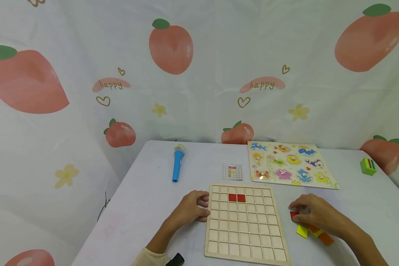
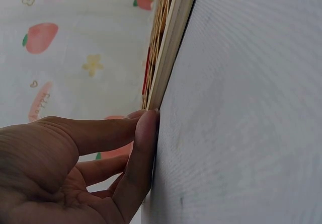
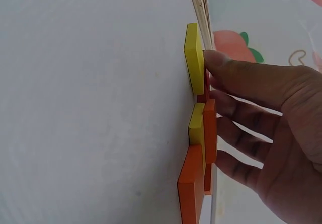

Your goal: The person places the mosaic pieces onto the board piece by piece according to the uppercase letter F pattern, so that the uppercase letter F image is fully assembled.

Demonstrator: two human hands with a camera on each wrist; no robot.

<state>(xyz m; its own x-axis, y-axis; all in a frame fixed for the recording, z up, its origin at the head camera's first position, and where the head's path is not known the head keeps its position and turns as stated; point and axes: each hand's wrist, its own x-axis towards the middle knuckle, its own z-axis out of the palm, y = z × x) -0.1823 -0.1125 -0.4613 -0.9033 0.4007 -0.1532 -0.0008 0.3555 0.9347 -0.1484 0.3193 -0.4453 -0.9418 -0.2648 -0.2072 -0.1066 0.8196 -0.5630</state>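
My left hand [image 1: 190, 207] is at the left edge of a wooden grid board [image 1: 244, 236], its thumb and fingertips touching the rim; in the left wrist view the thumb [image 2: 146, 128] rests against the board's side. Two red tiles [image 1: 236, 198] sit side by side in the board's second row. Over a small pile of square tiles right of the board hovers my right hand [image 1: 319, 214], fingers loosely bent. Its thumb touches a red tile [image 1: 293, 215]. Yellow tiles [image 3: 193, 58] and orange tiles [image 3: 188, 183] lie close below the hand, some partly hidden under it.
Behind the board lies a small grid pattern card [image 1: 232, 172]. A sea-animal peg puzzle [image 1: 290, 166] is at the back right, and a blue toy microphone [image 1: 177, 164] at the back left. A green striped block [image 1: 368, 166] stands near the table's right edge.
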